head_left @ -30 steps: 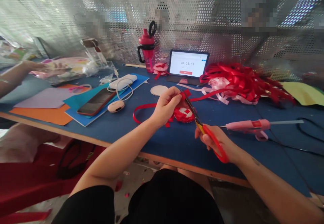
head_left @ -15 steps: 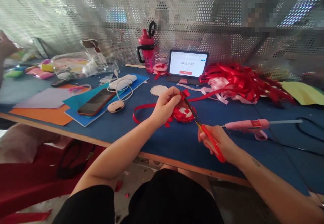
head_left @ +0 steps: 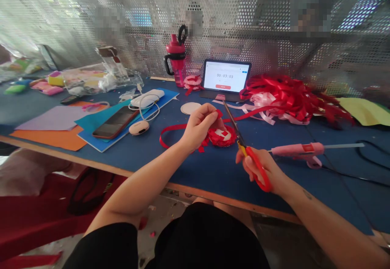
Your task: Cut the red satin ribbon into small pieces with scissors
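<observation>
One head-worn camera faces forward and down (lap (head_left: 207, 240) included), close over the blue table (head_left: 201, 171), toward a perforated panel (head_left: 237, 21).

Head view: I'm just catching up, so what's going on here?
The person's left hand pinches red ribbon, while the right hand holds red-handled scissors, blades angled toward the tablet. A round red piece with a pale centre sits beside the left hand. A pink glue gun lies to the right on the blue table.
</observation>
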The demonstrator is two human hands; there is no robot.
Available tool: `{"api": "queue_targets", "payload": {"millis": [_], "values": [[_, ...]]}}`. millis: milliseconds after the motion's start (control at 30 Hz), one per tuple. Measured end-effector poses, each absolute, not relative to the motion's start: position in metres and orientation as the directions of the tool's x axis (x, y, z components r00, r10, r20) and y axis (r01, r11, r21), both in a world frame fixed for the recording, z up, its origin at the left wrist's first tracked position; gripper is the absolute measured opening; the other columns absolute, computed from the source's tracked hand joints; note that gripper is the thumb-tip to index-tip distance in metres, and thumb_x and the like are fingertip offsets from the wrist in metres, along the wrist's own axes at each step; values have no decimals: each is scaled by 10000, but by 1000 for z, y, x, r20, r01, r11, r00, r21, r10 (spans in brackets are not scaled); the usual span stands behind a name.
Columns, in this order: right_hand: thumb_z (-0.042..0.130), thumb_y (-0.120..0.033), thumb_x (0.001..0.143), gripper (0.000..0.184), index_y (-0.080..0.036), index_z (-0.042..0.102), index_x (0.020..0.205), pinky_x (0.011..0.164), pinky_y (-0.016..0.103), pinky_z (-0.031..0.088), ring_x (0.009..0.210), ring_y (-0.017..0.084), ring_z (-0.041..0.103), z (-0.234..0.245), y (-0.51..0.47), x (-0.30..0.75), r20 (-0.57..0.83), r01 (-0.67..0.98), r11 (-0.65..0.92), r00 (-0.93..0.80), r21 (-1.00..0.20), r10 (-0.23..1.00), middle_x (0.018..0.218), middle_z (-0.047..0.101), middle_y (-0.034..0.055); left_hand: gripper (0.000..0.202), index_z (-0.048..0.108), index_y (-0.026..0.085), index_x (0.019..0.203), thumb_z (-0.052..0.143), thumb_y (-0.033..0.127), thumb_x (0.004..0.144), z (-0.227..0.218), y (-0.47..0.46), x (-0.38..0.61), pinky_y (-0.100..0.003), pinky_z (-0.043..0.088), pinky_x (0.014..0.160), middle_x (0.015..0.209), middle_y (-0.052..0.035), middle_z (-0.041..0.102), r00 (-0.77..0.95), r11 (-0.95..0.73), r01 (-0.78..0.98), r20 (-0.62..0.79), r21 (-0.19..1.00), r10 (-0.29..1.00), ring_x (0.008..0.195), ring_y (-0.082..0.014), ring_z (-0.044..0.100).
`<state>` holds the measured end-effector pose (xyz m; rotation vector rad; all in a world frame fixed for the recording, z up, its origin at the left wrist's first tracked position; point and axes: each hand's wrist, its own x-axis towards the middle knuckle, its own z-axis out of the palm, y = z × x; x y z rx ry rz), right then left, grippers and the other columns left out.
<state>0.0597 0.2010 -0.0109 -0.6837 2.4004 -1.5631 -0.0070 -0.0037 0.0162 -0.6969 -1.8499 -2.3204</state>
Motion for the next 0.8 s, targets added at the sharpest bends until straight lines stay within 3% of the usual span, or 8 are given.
{"api": "queue_targets", "payload": {"millis": [133, 233, 533, 633, 800], "values": [[395, -659, 871, 502, -179, 537, 907, 447, 222, 356, 458, 112, 448, -11, 203, 59, 79, -273, 330, -863, -904, -499, 541, 420, -42, 173, 509, 209, 784, 593, 352, 832, 15, -3, -10, -169, 274, 364, 469, 85, 347, -901, -248, 376, 415, 893, 126, 367, -36, 297], [363, -638, 896, 478, -192, 524, 956, 488, 234, 374, 489, 111, 416, -11, 204, 59, 48, -277, 379, -857, -883, -514, 574, 417, -39, 192, 508, 213, 808, 585, 385, 843, 16, -2, -12, -183, 238, 376, 500, 75, 305, -907, -263, 379, 412, 887, 85, 404, -46, 280], [330, -591, 933, 420, -206, 486, 872, 563, 246, 423, 595, 129, 465, -13, 205, 57, 53, -330, 469, -858, -819, -511, 680, 448, -12, 67, 528, 185, 935, 508, 218, 880, 14, 0, -13, -179, 322, 463, 607, 44, 461, -896, -272, 345, 401, 898, 189, 479, -49, 371], [332, -584, 936, 411, -209, 485, 869, 566, 244, 429, 601, 130, 472, -12, 204, 58, 56, -331, 471, -860, -818, -508, 682, 448, -13, 90, 504, 185, 954, 519, 226, 876, 14, -1, -13, -177, 332, 470, 614, 37, 543, -888, -257, 372, 423, 892, 183, 477, -50, 398], [368, -567, 931, 384, -210, 491, 866, 545, 235, 418, 549, 116, 432, -9, 202, 59, 53, -339, 480, -856, -809, -515, 642, 442, -27, 155, 471, 175, 834, 574, 289, 851, 18, -2, -11, -174, 382, 478, 639, 15, 617, -915, -260, 345, 384, 902, 119, 475, -47, 473]]}}
